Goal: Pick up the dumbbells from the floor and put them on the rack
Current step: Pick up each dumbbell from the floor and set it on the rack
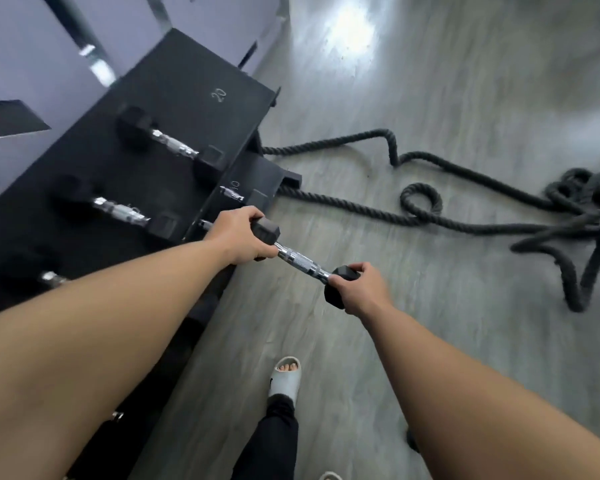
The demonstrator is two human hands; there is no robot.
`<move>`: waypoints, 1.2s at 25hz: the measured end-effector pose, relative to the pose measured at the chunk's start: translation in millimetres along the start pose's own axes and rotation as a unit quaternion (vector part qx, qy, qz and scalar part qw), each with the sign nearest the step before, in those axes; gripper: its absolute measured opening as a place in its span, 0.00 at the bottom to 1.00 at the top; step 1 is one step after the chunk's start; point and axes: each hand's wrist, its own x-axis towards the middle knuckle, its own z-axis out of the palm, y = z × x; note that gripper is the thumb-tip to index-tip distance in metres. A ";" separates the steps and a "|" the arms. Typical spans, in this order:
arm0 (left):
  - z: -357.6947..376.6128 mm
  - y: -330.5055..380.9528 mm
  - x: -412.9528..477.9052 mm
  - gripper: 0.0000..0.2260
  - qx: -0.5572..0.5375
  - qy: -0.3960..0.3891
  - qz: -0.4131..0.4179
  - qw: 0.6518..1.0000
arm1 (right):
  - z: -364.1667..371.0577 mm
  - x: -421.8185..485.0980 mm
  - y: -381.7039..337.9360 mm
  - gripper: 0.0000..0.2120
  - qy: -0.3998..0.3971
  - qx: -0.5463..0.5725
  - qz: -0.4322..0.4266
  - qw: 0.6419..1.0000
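Observation:
A black hex dumbbell (300, 263) with a chrome handle hangs in the air beside the black rack (174, 98), just off its front edge. My left hand (238, 237) grips its far head, next to the rack. My right hand (362, 289) grips its near head. The chrome handle between them is bare. Two dumbbells (174, 145) (118, 211) lie on the rack's top shelf, and a third (51, 278) is partly hidden by my left forearm. More chrome handles (232, 192) show on a lower shelf.
A thick black battle rope (465, 209) snakes over the grey wood floor from the rack's foot to a pile at the right. My foot in a grey slide sandal (285, 377) stands on the floor below the dumbbell. A pale wall runs behind the rack.

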 end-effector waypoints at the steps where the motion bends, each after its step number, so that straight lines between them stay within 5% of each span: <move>1: -13.1 -12.9 -26.6 0.30 0.007 0.024 -0.005 1.000 | 10.7 -20.9 1.8 0.22 -0.012 0.000 -0.010 1.000; 15: -159.1 -253.7 -288.1 0.39 0.031 0.154 -0.131 0.979 | 239.6 -269.2 21.8 0.26 -0.192 -0.031 -0.030 0.980; 26: -283.5 -475.2 -314.7 0.40 0.098 0.111 -0.168 0.975 | 496.1 -364.1 16.0 0.28 -0.206 -0.017 0.022 0.978; 30: -295.3 -543.5 -343.2 0.39 0.130 0.074 -0.194 0.970 | 561.6 -399.5 36.3 0.26 -0.278 -0.068 0.094 0.954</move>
